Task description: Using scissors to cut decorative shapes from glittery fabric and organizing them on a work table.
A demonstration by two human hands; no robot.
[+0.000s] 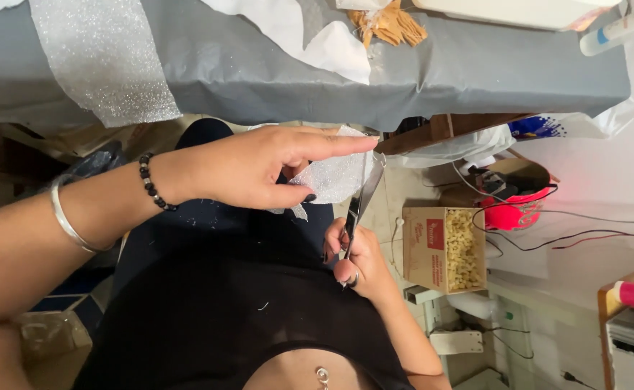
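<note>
The left hand [259,170] pinches a small piece of white glittery mesh fabric [335,173] between thumb and fingers, the index finger stretched straight along its upper edge; the piece hangs in the air over the lap, below the edge of the grey cloth-covered table [475,72]; the wrist carries a bracelet of dark beads [151,184] and, further up the forearm, a thin silver bangle [68,217].

The right hand [356,260] is closed through the loops of a pair of silver metal scissors [362,198], fingers curled tight round the handles; the blades run up from that hand toward the far edge of the fabric piece, their long axis nearly square to the outstretched index finger; the tips sit at the fabric's edge just beside the fingertip, and the blades look only narrowly apart, though how far they bite into the mesh I cannot tell.

So the fabric lies just above the scissor hand and touching the left, which is the nearer of the 2 to it.

On the table lies a broad strip of silver glitter ribbon [107,65] beside crumpled white paper [317,40]; on the floor stands an open cardboard box of pale small pieces [450,249], near a red round object [515,213] with trailing wires.
</note>
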